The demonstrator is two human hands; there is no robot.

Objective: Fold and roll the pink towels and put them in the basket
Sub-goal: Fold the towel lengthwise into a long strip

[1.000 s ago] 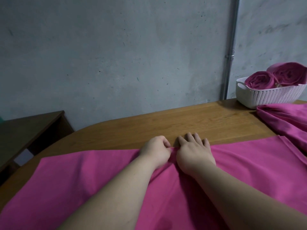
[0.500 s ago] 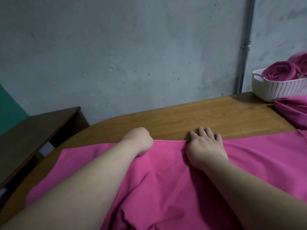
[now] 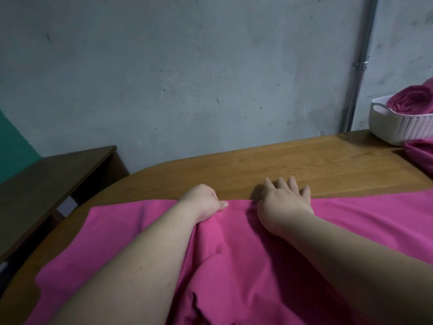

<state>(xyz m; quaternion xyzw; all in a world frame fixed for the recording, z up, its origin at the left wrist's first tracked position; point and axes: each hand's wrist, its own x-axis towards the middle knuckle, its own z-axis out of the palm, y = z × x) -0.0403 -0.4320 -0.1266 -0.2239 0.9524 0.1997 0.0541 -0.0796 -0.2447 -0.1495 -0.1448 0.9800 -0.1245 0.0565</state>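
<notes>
A large pink towel lies spread across the wooden table in front of me. My left hand grips the towel's far edge with curled fingers, thumb on top. A short way to the right, my right hand lies flat at the same edge, fingers straight and reaching onto the bare wood. The white basket stands at the far right corner with a rolled pink towel in it. Another pink towel lies loose in front of the basket.
A grey concrete wall rises behind the table, with a metal pipe running down it near the basket. A dark brown side table stands lower at the left.
My left hand has slid left along the towel's far edge, away from my right hand, which stays pressed there. My view has turned left, so the basket sits nearer the right border.
</notes>
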